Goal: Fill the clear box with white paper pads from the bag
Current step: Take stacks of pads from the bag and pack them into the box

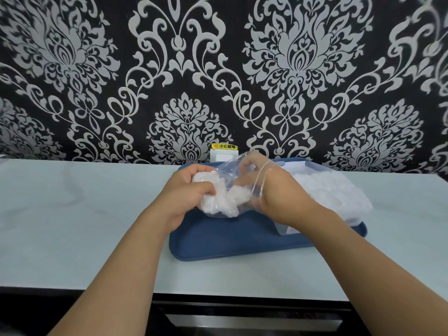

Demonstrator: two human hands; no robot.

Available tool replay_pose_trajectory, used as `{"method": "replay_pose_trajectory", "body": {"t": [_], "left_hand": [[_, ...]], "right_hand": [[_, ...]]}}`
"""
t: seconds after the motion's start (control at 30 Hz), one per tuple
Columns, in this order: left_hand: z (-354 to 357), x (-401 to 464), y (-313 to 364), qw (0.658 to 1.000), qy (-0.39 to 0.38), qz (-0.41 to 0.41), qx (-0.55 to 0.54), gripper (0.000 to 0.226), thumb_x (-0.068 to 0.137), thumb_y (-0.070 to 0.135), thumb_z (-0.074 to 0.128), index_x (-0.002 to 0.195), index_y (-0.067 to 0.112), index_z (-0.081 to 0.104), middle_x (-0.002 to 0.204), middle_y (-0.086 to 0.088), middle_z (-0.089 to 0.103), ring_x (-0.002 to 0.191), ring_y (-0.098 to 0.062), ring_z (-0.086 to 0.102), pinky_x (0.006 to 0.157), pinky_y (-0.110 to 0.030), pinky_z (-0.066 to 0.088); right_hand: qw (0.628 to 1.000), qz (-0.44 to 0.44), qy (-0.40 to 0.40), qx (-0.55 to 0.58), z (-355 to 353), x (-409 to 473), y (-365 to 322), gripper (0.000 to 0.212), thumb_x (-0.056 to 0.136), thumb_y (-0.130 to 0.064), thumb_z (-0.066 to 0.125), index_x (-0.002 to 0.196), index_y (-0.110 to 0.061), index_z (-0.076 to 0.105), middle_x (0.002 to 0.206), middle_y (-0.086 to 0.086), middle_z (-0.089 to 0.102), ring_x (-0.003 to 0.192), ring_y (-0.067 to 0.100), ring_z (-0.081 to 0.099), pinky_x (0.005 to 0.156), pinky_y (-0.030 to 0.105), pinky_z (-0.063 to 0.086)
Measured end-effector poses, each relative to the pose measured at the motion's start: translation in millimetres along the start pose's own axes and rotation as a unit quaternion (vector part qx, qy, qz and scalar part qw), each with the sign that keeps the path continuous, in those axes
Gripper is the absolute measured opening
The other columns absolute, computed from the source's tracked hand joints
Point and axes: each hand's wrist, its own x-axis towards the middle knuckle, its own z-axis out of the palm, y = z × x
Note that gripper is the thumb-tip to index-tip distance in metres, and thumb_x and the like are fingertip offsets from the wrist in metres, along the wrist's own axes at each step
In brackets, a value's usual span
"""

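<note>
a pale counter (97, 214) carries a blue tray (230, 241) that lies under both hands. on the tray, just right of the right hand (281, 197), stands the clear box (339, 190), heaped with white pads. between the hands hangs the clear bag (232, 180) of white paper pads (225, 202). the left hand (186, 192) clenches its fingers (206, 190) round the bag's bottom; the right hand's fingers reach inside the bag's mouth, curled among the pads, and i cannot tell whether they grasp any.
</note>
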Motion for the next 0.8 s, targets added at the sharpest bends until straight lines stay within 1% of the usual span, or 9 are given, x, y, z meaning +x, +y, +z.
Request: {"method": "replay_pose_trajectory", "body": {"t": [0.07,0.13,0.23,0.33,0.4,0.47,0.57,0.7,0.8], "left_hand": [[1,1,-1,0.999,0.034,0.029,0.017,0.041,0.079,-0.007,0.065,0.101,0.026,0.070,0.106,-0.004,0.072,0.091,-0.020,0.067,0.068,-0.028,0.055],[0,3,-3,0.996,0.060,0.050,0.034,0.041,0.079,-0.005,0.066,0.104,0.027,0.069,0.104,0.000,0.071,0.089,-0.016,0.066,0.066,-0.024,0.054],[-1,6,-6,0.987,0.100,0.097,0.081,0.040,0.079,-0.002,0.066,0.106,0.028,0.066,0.105,0.002,0.069,0.092,-0.016,0.065,0.068,-0.025,0.054],[-5,7,-8,0.960,0.186,0.146,0.151,0.037,0.082,-0.001,0.065,0.105,0.027,0.062,0.100,0.008,0.064,0.088,-0.012,0.061,0.067,-0.016,0.048],[-11,9,-12,0.950,0.221,0.129,0.181,0.038,0.082,-0.002,0.063,0.106,0.028,0.059,0.101,0.006,0.062,0.086,-0.014,0.059,0.064,-0.018,0.046],[-17,11,-16,0.955,0.196,0.083,0.208,0.041,0.081,-0.001,0.063,0.111,0.027,0.059,0.109,-0.001,0.063,0.095,-0.023,0.060,0.065,-0.026,0.048],[-16,9,-18,0.960,0.156,0.053,0.225,0.046,0.080,0.003,0.069,0.118,0.025,0.055,0.116,-0.003,0.060,0.099,-0.023,0.057,0.060,-0.022,0.043],[-9,2,-9,0.954,0.124,0.059,0.265,0.068,0.077,0.017,0.078,0.137,0.024,0.047,0.136,-0.001,0.051,0.120,-0.023,0.053,0.089,-0.027,0.041],[-1,-8,2,0.946,0.171,0.115,0.252,0.066,0.078,0.020,0.076,0.139,0.023,0.049,0.143,0.002,0.047,0.128,-0.017,0.046,0.100,-0.029,0.038]], "right_hand": [[0.999,-0.028,0.017,-0.002,-3,-1,-3,0.021,0.077,-0.027,0.066,0.099,-0.026,0.066,0.099,-0.011,0.059,0.070,0.009,0.058,0.062,0.040,0.052],[0.997,-0.065,0.031,-0.004,-6,-2,-5,0.030,0.076,-0.041,0.057,0.093,-0.022,0.074,0.113,-0.013,0.059,0.089,0.003,0.058,0.065,0.025,0.049],[0.995,-0.066,0.065,0.024,-10,-4,-4,0.022,0.078,-0.029,0.071,0.098,-0.021,0.076,0.118,-0.009,0.067,0.111,0.009,0.062,0.074,0.015,0.044],[0.993,-0.072,0.084,0.046,-11,-7,0,0.035,0.072,0.001,0.071,0.099,-0.022,0.074,0.115,-0.011,0.071,0.108,0.009,0.066,0.081,0.028,0.054],[0.990,-0.054,0.078,0.102,-17,-10,0,0.035,0.073,0.002,0.078,0.101,-0.019,0.074,0.122,-0.011,0.070,0.113,0.006,0.065,0.089,0.032,0.056],[0.981,-0.025,0.041,0.189,-25,-16,1,0.028,0.075,-0.004,0.084,0.097,-0.017,0.074,0.126,-0.010,0.068,0.118,0.004,0.063,0.089,0.030,0.056],[0.962,0.003,0.002,0.273,-36,-24,2,0.026,0.073,-0.001,0.085,0.094,-0.009,0.073,0.133,-0.010,0.064,0.124,0.003,0.059,0.090,0.025,0.053],[0.951,-0.008,0.047,0.304,-45,-32,4,0.033,0.066,-0.002,0.089,0.091,-0.003,0.068,0.123,-0.001,0.069,0.114,0.020,0.067,0.091,0.049,0.055],[0.952,-0.040,0.079,0.291,-49,-38,-1,0.033,0.065,0.004,0.087,0.089,-0.005,0.067,0.110,0.005,0.071,0.102,0.031,0.067,0.078,0.051,0.055]]}}
